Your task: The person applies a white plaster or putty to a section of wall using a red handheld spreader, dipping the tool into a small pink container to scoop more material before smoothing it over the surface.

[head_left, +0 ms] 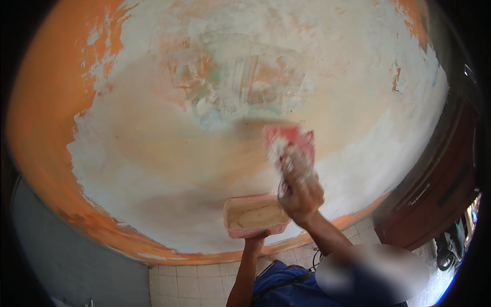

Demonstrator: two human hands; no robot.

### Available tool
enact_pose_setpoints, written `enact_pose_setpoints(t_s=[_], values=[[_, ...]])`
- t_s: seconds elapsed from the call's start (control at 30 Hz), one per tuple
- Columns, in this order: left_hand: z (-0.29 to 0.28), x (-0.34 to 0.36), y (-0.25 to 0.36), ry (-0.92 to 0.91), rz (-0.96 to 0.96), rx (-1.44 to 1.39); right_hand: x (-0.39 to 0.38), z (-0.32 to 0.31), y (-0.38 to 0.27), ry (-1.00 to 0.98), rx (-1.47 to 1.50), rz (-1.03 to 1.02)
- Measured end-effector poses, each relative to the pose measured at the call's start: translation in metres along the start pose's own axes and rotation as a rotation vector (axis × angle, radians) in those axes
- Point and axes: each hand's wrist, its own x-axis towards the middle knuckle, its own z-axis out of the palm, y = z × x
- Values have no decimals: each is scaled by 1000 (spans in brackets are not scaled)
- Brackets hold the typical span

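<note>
My left hand (257, 239) is closed under a pink plastic tub (232, 229), which holds pale beige paste (254, 217). Raised above the tub, my right hand (302, 197) grips a red scraper (295, 135) smeared with white filler, its blade blurred. The scraper is in front of a wall (153, 102) coated unevenly in white, with orange paint (43, 112) around the edges and a rougher, streaked patch (245, 77) in the upper middle. Whether the blade touches the wall I cannot tell.
White floor tiles (180, 285) run along the wall's foot. A grey wall or panel (76, 256) is at lower left. A dark red-brown door (427, 176) stands at the right, with some dark objects (450, 248) beside a bright opening below it.
</note>
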Motion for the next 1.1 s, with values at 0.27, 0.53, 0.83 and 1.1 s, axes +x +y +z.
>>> enact_pose_setpoints(t_s=[0.27,0.53,0.83,1.1], values=[[-10,2,-8,34,-11,-7,-50,54,4,-333,-54,-79],[1,18,-3,-12,0,-8,-100,10,-24,-486,124,126],[-17,10,-10,14,-54,10,-50,48,8,-280,-39,27],[1,11,2,63,-63,-75,-79,5,-29,-479,237,244]])
